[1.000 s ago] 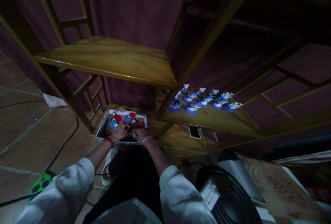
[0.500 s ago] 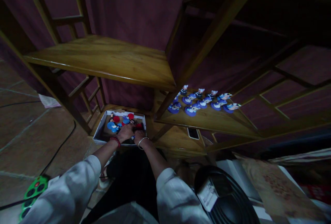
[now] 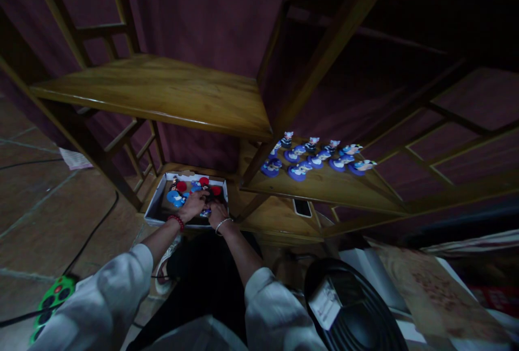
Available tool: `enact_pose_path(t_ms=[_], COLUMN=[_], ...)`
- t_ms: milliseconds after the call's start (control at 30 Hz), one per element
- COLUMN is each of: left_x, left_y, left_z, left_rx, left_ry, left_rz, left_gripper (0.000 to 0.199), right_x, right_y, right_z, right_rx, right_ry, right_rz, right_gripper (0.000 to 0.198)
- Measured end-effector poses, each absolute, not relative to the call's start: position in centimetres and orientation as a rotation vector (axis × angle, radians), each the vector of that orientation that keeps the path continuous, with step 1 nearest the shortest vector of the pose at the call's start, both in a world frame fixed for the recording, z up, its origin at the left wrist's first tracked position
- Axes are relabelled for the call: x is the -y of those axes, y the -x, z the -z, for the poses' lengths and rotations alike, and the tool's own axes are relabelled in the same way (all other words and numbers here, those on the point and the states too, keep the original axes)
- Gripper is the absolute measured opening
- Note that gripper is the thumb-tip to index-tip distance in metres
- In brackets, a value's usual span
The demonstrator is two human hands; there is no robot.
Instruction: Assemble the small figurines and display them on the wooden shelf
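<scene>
Pulled the left hand [image 3: 192, 206] slightly away from the right hand [image 3: 218, 213] since half a second ago, so got a better look at a small blue-and-white figurine [image 3: 206, 212] between the two. Kept both down in the shallow white cardboard box [image 3: 156, 199], mostly over its right half, down on the low board [image 3: 259, 216] of the wooden shelving. Curled the left fingers [image 3: 199, 194] over a dark item [image 3: 210, 198], too murky down there to name properly. Had the right one bent in as well, close beside that dark item and the blue-and-white figurine. Honestly couldn't tell a real grip from plain touching, on either side.

Wore a red beaded bracelet [image 3: 177, 222] on the left wrist and a silver bracelet [image 3: 224, 224] on the right. Saw more bits lying loose in the box, like a blue disc [image 3: 172, 196] near the left end and a red disc [image 3: 182, 186] just beside it.

Spotted a whole crowd of purple-based figurines [image 3: 299, 171] over on the right-hand shelf [image 3: 344, 194], with a few black-clad figurines [image 3: 312, 145] behind. Also noticed a phone [image 3: 302, 207] lying flat below that shelf.
</scene>
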State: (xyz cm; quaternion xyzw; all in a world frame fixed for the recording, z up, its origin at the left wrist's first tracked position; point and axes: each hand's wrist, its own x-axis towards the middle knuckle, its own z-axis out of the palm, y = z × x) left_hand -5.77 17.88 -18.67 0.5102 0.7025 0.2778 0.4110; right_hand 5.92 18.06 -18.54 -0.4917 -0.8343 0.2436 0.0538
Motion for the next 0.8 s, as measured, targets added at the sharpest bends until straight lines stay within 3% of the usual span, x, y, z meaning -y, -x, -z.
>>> enact_pose_path(t_ms=[200,400,800], left_x=[-17.8,-17.5,-15.5], left_y=[5.6,6.6,6.9], left_z=[19.1,19.3,19.1], left_rx=[-1.66,-1.819,-1.628], left_ry=[-1.138,-1.317,-1.825], left_rz=[-0.856,-0.794,-0.291], left_gripper=[0.034,0.035,0.041], right_x=[-18.3,-19.2,-21.1], right_y=[-6.0,-5.7,-5.5], right_z=[18.6,19.9,20.4], right_rx=[2.537,2.53,2.58], right_ry=[1.295,1.438,1.483], right_rz=[-0.709,-0.681,-0.67], right_gripper=[0.039,0.033,0.029])
